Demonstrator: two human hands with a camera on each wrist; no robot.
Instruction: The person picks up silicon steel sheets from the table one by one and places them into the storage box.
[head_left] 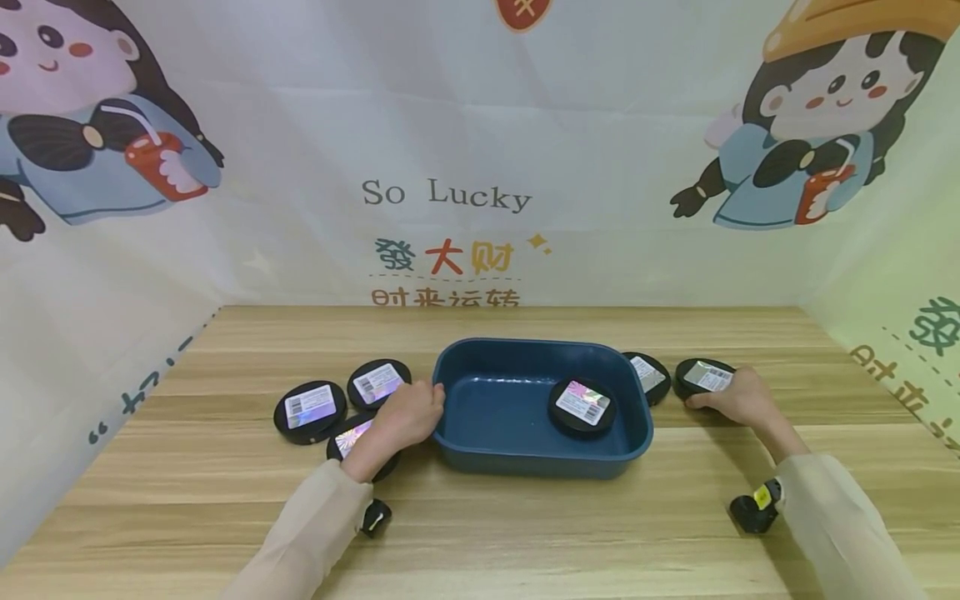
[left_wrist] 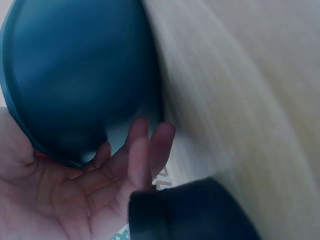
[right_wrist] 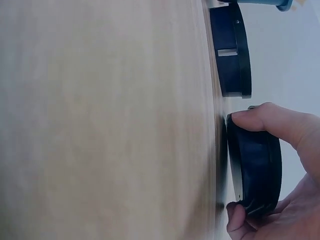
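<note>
1. The held disc (head_left: 708,377), black with a pale label on top, is to the right of the blue bin (head_left: 525,465).
2. The right hand (head_left: 742,398) pinches that disc by its edge between thumb and fingers.
3. The left hand (head_left: 408,414) grips the bin's left end, fingers bent against the wall; the bin lies between the hands.
4. Inside the bin, toward its right end, lies an inner disc (head_left: 582,406), label up.
5. Just beside the bin's right end is a neighbouring disc (head_left: 649,377), partly hidden.
6. Left of the bin lie an outer disc (head_left: 310,412), a rear disc (head_left: 377,383) and a front disc (head_left: 351,436), partly covered.
7. Beneath the bin is a wood-grain table (head_left: 525,533).
</note>
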